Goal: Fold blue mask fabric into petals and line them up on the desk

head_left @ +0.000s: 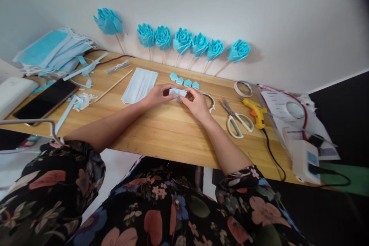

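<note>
Between my two hands, just above the table, is a small folded piece of pale blue mask fabric [178, 93]. My left hand [158, 95] pinches its left end, and my right hand [196, 103] grips the right end with thumb and fingers. Right behind it lie several small blue folded petals [187, 83] in a row. A flat, pleated light blue face mask [140, 85] rests to the left of my left hand. Partly hidden by my right hand is a roll of tape [211, 102].
Several blue fabric roses [182, 41] on sticks lean against the wall. Scissors [235, 117] and a yellow glue gun [256, 112] lie right, near another tape roll [243, 88]. Stacked masks [54, 52], a phone [47, 100], scraps [83, 101] and a wooden stick [113, 85] are left.
</note>
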A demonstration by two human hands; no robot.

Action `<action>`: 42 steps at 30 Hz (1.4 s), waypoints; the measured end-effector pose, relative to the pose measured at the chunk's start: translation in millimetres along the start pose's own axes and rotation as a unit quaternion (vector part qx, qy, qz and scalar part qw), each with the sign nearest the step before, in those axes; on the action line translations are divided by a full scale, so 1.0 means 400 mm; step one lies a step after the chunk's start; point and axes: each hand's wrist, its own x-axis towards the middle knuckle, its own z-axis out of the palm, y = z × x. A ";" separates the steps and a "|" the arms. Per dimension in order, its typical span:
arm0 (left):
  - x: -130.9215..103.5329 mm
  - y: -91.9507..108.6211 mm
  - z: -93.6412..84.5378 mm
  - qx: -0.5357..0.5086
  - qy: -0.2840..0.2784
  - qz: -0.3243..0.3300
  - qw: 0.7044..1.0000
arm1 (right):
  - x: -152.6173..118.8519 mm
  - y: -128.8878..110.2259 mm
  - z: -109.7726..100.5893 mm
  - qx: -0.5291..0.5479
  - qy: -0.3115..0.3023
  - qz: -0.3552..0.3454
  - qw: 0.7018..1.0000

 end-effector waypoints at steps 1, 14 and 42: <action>-0.001 0.000 0.000 -0.001 0.003 0.001 1.000 | 0.000 -0.002 0.000 -0.001 0.000 0.001 1.000; 0.000 0.000 0.000 -0.018 0.020 -0.025 0.999 | -0.005 -0.008 0.002 -0.064 0.008 -0.017 0.998; 0.000 -0.006 -0.001 0.031 -0.021 0.029 0.999 | 0.000 -0.006 0.006 -0.237 -0.006 -0.052 0.970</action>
